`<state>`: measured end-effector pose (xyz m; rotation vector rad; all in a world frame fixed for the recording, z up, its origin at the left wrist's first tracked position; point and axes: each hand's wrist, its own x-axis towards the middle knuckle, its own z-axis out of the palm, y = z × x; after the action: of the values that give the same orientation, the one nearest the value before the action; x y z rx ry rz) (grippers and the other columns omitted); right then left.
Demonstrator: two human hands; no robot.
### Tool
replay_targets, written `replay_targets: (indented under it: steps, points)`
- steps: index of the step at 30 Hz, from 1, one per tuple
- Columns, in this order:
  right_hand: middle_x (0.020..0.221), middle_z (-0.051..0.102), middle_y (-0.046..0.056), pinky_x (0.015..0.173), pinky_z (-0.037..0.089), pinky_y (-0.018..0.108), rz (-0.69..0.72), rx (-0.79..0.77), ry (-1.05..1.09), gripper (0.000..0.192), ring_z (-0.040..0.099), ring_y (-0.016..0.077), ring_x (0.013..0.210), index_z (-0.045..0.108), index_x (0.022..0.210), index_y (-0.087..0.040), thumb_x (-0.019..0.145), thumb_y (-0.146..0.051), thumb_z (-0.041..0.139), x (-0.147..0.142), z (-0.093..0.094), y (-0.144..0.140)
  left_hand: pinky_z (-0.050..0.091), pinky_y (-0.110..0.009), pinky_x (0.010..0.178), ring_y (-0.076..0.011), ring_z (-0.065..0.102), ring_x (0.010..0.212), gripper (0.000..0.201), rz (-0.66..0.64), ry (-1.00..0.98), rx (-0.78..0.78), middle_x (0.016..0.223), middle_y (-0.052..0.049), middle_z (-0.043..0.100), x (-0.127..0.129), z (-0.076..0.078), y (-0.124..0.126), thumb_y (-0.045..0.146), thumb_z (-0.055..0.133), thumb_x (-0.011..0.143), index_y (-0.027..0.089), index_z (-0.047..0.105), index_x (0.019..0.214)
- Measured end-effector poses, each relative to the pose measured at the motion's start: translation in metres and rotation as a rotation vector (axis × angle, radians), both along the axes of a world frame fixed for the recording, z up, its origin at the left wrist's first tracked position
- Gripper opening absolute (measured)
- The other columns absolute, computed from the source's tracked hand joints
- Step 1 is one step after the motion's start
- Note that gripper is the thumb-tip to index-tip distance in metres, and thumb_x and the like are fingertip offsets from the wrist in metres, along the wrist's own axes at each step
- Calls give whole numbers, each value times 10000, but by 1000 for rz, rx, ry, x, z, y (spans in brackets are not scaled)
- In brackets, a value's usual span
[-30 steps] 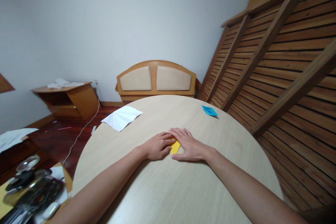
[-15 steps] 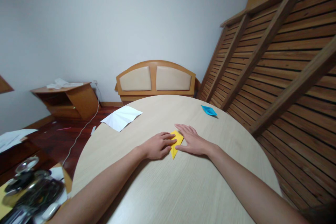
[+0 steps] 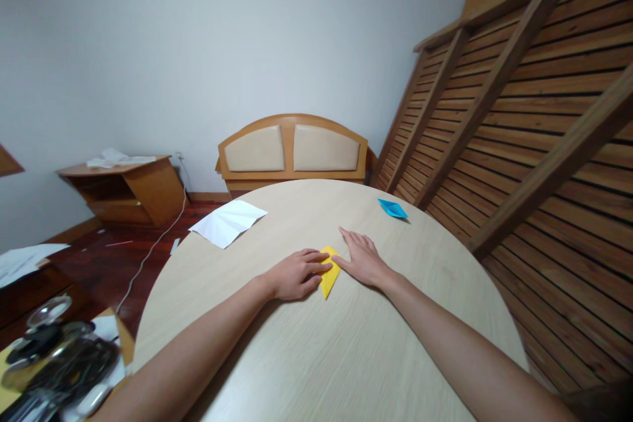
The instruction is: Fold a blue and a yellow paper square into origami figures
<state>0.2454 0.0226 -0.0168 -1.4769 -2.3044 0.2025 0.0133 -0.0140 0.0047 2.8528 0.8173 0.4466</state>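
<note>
Folded yellow paper (image 3: 330, 275): flat on round wooden table (image 3: 346, 356), mid-table, between both hands. Left hand (image 3: 295, 274): palm down, fingers loosely together, fingertips pressing paper's left edge. Right hand (image 3: 362, 258): flat, fingers spread, touching paper's right edge; blue folded paper (image 3: 393, 208) well apart.

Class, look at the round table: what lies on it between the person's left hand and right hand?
In the head view, a folded yellow paper lies flat on the table between them. The left hand presses its left edge; the right hand touches its right edge.
</note>
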Motion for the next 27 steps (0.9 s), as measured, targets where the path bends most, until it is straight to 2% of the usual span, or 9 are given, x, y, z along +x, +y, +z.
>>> replay_targets:
  steps: [6, 14, 20, 23, 25, 27]
  points:
    - [1468, 478, 158, 1142, 206, 484, -106, -24, 35, 777, 396, 316, 1372, 324, 1498, -181, 877, -589, 554, -10, -10, 8, 371, -442, 1137, -266, 477, 1326, 399, 1, -28, -14, 1419, -110, 540, 1, 3, -2, 241, 461, 955, 209, 579, 1335]
    - [1543, 391, 126, 1149, 228, 484, -178, -141, -30, 765, 335, 319, 1422, 381, 1483, -237, 845, -597, 603, 6, 5, 5, 380, -439, 1128, -271, 480, 1322, 416, 18, 10, 6, 1430, -134, 531, 0, 2, -1, 239, 459, 954, 182, 578, 1349]
    - [1559, 362, 137, 1150, 221, 531, -183, -154, -34, 734, 326, 345, 1424, 461, 1449, -247, 818, -567, 659, 16, 8, 5, 388, -453, 1119, -272, 476, 1328, 419, 16, 2, 11, 1443, -119, 523, -2, -1, 0, 250, 462, 954, 207, 566, 1357]
    - [1524, 411, 130, 1132, 261, 507, -89, -58, 21, 647, 364, 321, 1397, 530, 1390, -248, 810, -481, 698, 19, 8, 6, 391, -444, 1119, -273, 476, 1326, 418, 32, 15, 6, 1436, -127, 528, -1, 0, -1, 244, 465, 952, 194, 570, 1354]
    - [1448, 502, 109, 1107, 304, 464, 52, 41, 61, 496, 418, 285, 1349, 609, 1290, -249, 824, -389, 701, 19, 10, 5, 388, -438, 1122, -269, 478, 1324, 415, 40, 15, 0, 1432, -130, 531, 0, 1, -2, 244, 469, 951, 189, 572, 1350]
    - [1285, 627, 85, 1056, 354, 423, 190, 103, 81, 304, 506, 251, 1245, 681, 1148, -242, 852, -309, 673, 16, 13, 3, 385, -436, 1124, -265, 480, 1321, 416, 41, 1, -2, 1428, -127, 534, 0, 1, -2, 247, 475, 949, 194, 566, 1351]
